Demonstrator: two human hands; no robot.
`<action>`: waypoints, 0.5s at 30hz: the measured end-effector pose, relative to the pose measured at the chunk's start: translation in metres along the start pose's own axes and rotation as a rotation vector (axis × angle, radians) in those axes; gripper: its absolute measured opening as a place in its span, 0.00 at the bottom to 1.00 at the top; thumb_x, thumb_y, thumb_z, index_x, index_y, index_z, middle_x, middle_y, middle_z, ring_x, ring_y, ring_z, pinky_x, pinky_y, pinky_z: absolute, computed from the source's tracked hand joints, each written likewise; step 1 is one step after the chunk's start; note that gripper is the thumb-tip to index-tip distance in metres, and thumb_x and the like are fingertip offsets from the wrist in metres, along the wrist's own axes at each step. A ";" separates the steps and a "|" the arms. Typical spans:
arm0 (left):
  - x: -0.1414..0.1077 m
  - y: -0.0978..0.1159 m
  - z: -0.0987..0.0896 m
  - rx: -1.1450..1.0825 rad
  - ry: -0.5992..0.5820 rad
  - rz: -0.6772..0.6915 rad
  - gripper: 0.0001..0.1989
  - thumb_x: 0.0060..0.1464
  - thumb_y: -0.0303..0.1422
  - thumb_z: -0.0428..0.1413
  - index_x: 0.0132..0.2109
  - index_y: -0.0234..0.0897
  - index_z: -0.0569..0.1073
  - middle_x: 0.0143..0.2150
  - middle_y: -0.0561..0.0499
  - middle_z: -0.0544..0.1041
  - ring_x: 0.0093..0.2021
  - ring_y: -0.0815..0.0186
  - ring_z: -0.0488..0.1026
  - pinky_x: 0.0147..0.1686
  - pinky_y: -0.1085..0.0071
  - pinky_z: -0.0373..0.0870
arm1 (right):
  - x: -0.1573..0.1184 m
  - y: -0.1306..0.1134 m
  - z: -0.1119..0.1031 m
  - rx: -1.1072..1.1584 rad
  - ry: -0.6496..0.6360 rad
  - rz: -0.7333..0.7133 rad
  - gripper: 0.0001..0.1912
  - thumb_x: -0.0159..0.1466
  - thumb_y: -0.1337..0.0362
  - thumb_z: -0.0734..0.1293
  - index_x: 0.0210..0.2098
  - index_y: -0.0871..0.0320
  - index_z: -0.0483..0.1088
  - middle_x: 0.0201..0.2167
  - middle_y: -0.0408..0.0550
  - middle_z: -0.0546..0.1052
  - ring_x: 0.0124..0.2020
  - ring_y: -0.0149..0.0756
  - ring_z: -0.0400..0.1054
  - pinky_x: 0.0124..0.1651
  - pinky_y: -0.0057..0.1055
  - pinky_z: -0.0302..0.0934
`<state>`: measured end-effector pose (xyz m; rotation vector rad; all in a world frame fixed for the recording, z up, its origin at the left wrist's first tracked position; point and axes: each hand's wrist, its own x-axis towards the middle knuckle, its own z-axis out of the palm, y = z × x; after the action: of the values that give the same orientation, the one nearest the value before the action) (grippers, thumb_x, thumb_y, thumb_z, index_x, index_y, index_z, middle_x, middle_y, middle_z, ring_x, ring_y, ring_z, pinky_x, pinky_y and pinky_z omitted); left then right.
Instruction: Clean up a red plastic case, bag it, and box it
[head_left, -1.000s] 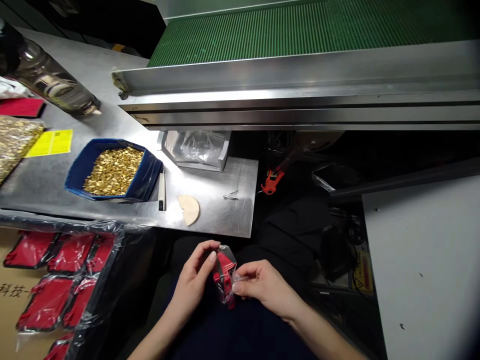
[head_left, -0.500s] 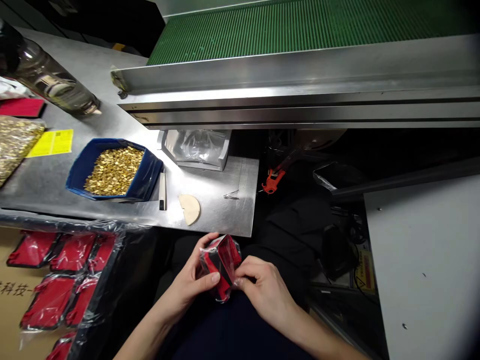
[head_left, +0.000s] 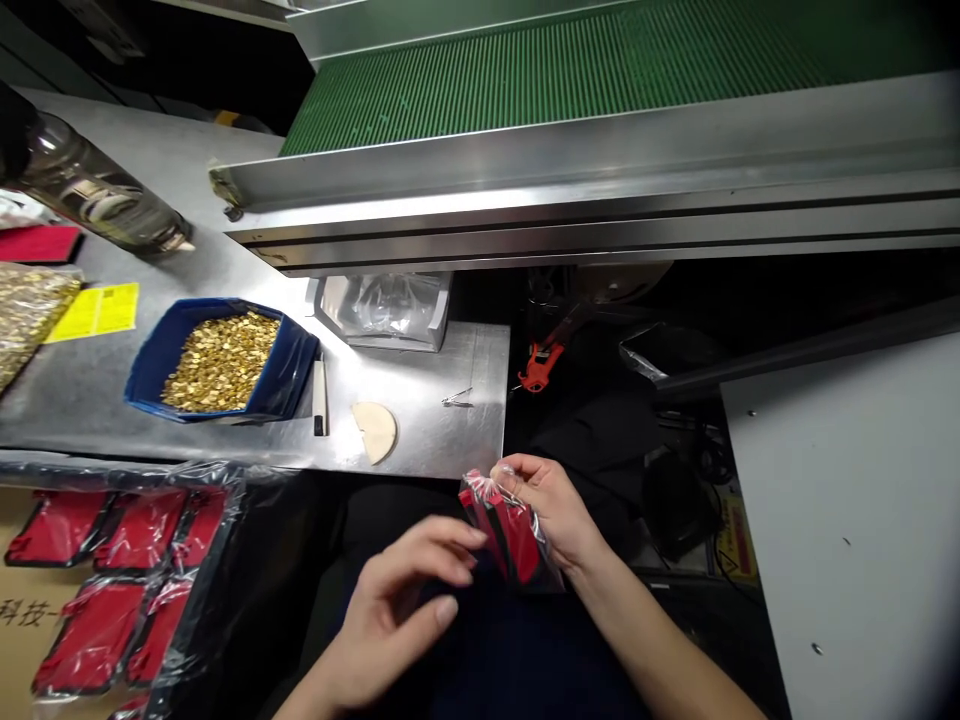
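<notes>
— Where's the red pouch (head_left: 510, 530)?
— Just below the counter (head_left: 420, 440) edge. Your right hand (head_left: 551, 505) pinches its top; its long axis tilts down-right. Your left hand (head_left: 401, 605) hangs released beside it.
— Any writing?
— None legible on it.

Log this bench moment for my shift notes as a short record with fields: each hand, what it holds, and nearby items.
right hand: pinches a red and black item in a clear plastic bag by its top
left hand: open, fingers beside the bag, not gripping
bench: steel table
on bench: blue tray of small gold metal parts, tan half-round piece
at left: bagged red pouches on cardboard
behind: green ribbed conveyor belt
</notes>
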<state>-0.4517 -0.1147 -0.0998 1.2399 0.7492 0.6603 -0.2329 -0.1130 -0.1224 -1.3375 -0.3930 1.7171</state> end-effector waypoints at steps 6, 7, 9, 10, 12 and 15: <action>0.017 -0.024 0.005 -0.527 0.128 -0.490 0.29 0.63 0.56 0.52 0.61 0.41 0.72 0.58 0.39 0.77 0.55 0.52 0.77 0.52 0.57 0.75 | -0.017 -0.017 0.008 -0.246 -0.141 -0.297 0.03 0.61 0.64 0.76 0.30 0.56 0.81 0.30 0.44 0.80 0.33 0.34 0.72 0.40 0.30 0.65; 0.018 -0.023 0.005 -0.652 0.048 -0.576 0.34 0.64 0.59 0.47 0.61 0.38 0.72 0.56 0.37 0.79 0.52 0.50 0.78 0.52 0.55 0.75 | -0.020 -0.017 0.011 -0.311 -0.169 -0.337 0.03 0.62 0.66 0.74 0.31 0.54 0.82 0.31 0.44 0.80 0.34 0.35 0.73 0.42 0.31 0.66; 0.022 -0.021 0.006 -0.817 -0.006 -0.688 0.37 0.64 0.61 0.44 0.58 0.34 0.75 0.49 0.37 0.82 0.49 0.49 0.81 0.51 0.52 0.75 | -0.028 -0.014 0.015 -0.431 -0.227 -0.407 0.07 0.63 0.70 0.72 0.33 0.52 0.83 0.33 0.44 0.81 0.37 0.37 0.75 0.45 0.33 0.67; 0.024 -0.019 0.006 -0.854 0.026 -0.703 0.36 0.64 0.60 0.45 0.56 0.33 0.77 0.46 0.37 0.83 0.48 0.49 0.81 0.52 0.52 0.75 | -0.031 -0.012 0.018 -0.486 -0.250 -0.439 0.10 0.63 0.72 0.71 0.34 0.51 0.83 0.34 0.44 0.81 0.39 0.38 0.75 0.47 0.33 0.67; 0.030 -0.017 0.007 -0.873 0.147 -0.672 0.32 0.64 0.58 0.48 0.51 0.33 0.79 0.45 0.39 0.84 0.48 0.50 0.81 0.54 0.53 0.75 | -0.037 -0.006 0.021 -0.585 -0.249 -0.502 0.13 0.64 0.73 0.69 0.36 0.50 0.84 0.35 0.44 0.82 0.40 0.37 0.75 0.49 0.34 0.67; 0.042 -0.014 0.005 -0.875 0.344 -0.573 0.25 0.65 0.52 0.51 0.47 0.35 0.80 0.49 0.41 0.83 0.51 0.51 0.80 0.56 0.54 0.74 | -0.040 0.005 0.023 -0.659 -0.136 -0.483 0.13 0.62 0.74 0.71 0.35 0.49 0.84 0.35 0.43 0.81 0.40 0.36 0.74 0.47 0.32 0.66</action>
<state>-0.4225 -0.0874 -0.1187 0.0917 0.9029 0.6158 -0.2550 -0.1416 -0.0936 -1.4118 -1.3321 1.3090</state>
